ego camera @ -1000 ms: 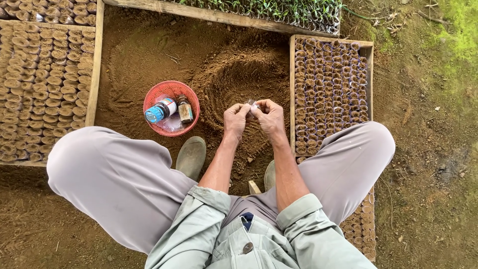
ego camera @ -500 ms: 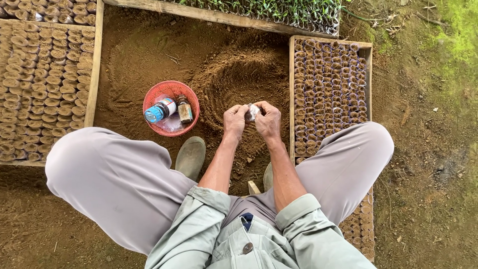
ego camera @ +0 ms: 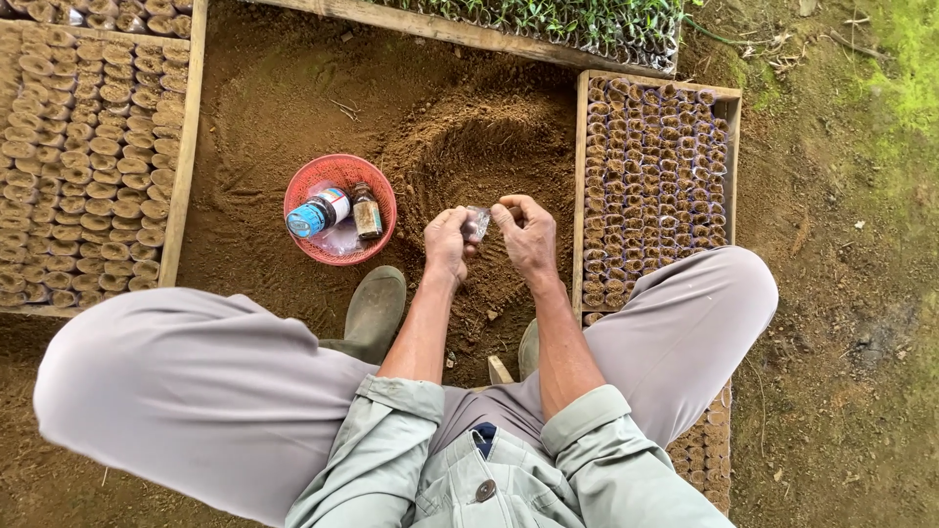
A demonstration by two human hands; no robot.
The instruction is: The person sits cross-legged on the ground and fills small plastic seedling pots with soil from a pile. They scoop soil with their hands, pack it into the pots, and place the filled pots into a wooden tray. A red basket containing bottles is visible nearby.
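The left hand (ego camera: 447,241) and the right hand (ego camera: 528,237) were raised close together above a mound of loose brown soil (ego camera: 469,147), and between them they held a small, crumpled, clear plastic bag (ego camera: 477,223). The left hand's fingers were curled in, pinching the bag's near side; the right hand's thumb and fingertips closed on its other side, with the remaining fingers loosely bent. Whether the bag held anything could not be told.

Just to the left of the left hand sat a round red plastic mesh basket (ego camera: 305,252) on the soil, containing a white jar with a blue lid (ego camera: 316,214) lying on its side and a small brown glass bottle (ego camera: 367,213) beside it. Immediately right of the right hand stood a wooden-framed tray packed with small soil-filled seedling bags (ego camera: 653,176). Well to the left of the hands, beyond the basket, a larger wooden-framed bed of tan filled pots (ego camera: 88,156) stretched away. Beyond the hands, past the mound, a row of green seedlings (ego camera: 548,20) ran along a wooden plank. Below the hands, toward the person, a green rubber boot (ego camera: 376,303) rested on the soil between grey-trousered knees (ego camera: 196,391).
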